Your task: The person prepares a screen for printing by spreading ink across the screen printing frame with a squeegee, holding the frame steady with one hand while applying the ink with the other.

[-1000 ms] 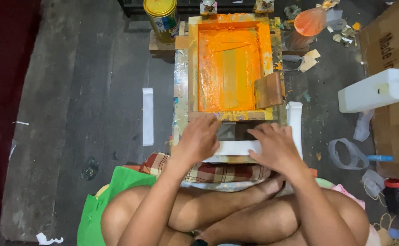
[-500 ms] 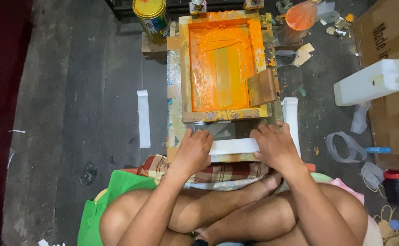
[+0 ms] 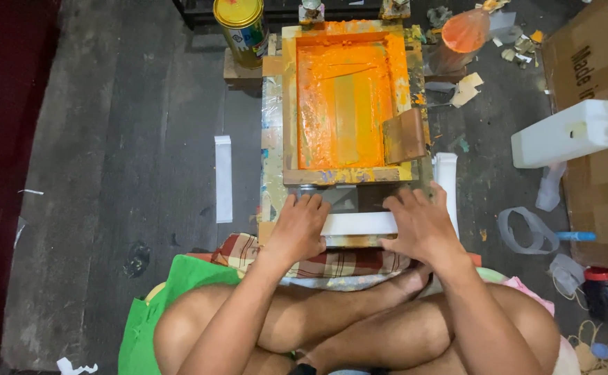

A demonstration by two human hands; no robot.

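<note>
A flat white rectangular strip (image 3: 358, 223) is pressed just below the orange-inked wooden screen frame (image 3: 349, 97). The left hand (image 3: 301, 228) and right hand (image 3: 420, 226) are laid open, palms down, on its ends; nothing is gripped.

On the floor sit one wooden printing frame flooded with orange ink (image 3: 345, 104), one yellow-lidded metal tin (image 3: 243, 28), one white plastic jerrycan (image 3: 566, 133), one brown cardboard box (image 3: 599, 104), and three white paper strips (image 3: 223, 178) (image 3: 359, 223) (image 3: 447, 182).
</note>
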